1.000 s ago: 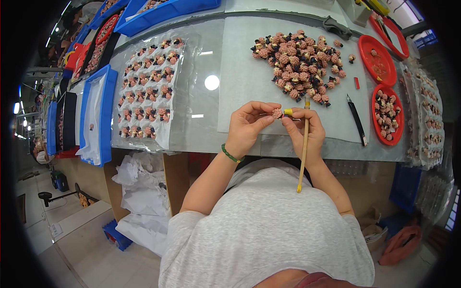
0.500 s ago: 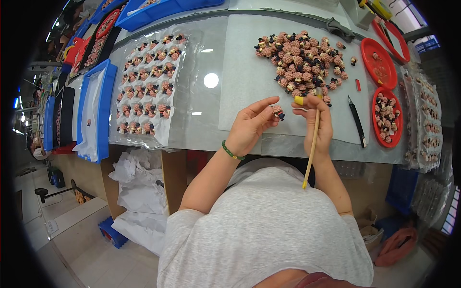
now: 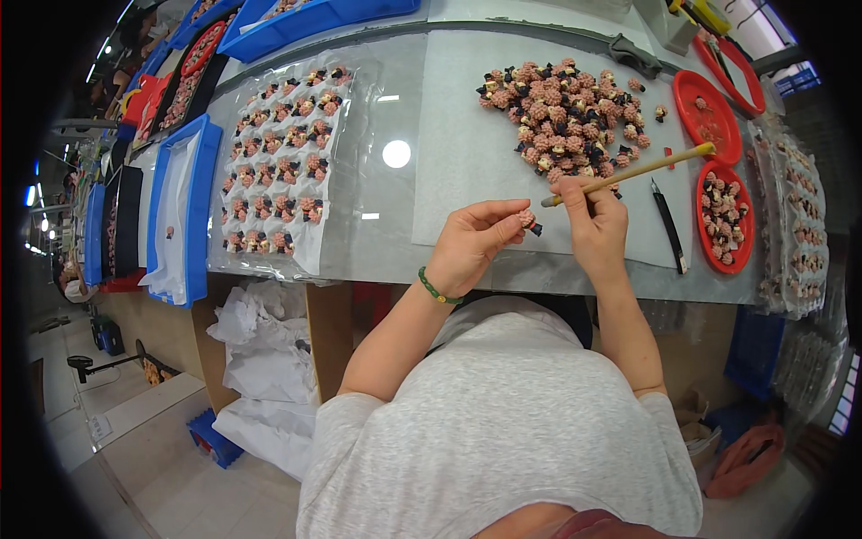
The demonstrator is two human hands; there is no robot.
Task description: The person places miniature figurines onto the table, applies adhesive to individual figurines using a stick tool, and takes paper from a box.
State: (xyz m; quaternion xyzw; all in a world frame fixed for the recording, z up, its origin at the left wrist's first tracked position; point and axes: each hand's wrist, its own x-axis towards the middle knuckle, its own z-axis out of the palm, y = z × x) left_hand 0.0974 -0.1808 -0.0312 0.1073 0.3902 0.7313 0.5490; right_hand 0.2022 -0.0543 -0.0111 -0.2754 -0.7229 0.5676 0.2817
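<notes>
Between the thumb and fingers of my left hand (image 3: 478, 241) is a small figurine (image 3: 528, 221) with a pink, curly-looking top and a dark part below. My right hand (image 3: 596, 226) grips a thin wooden stick (image 3: 646, 168). Its grey tip points left, close to the figurine but apart from it, and its yellow end reaches out to the right. Just beyond my hands, a large pile of similar pink and dark figurines (image 3: 561, 117) lies on a white sheet (image 3: 458, 135). A black pen-like tool (image 3: 666, 221) rests to the right of my right hand.
At left, a clear tray (image 3: 337, 180) holds rows of figurines, beside a blue tray (image 3: 208, 171) lined with white. Red dishes stand at right, one (image 3: 749, 260) full of small pink pieces. Stacked clear trays (image 3: 799, 229) stand at the far right. Crumpled paper (image 3: 265, 337) fills a box below.
My right hand has turned the stick from pointing down toward me to lying nearly level, its grey tip now near the figurine. My left hand has shifted slightly right with the figurine.
</notes>
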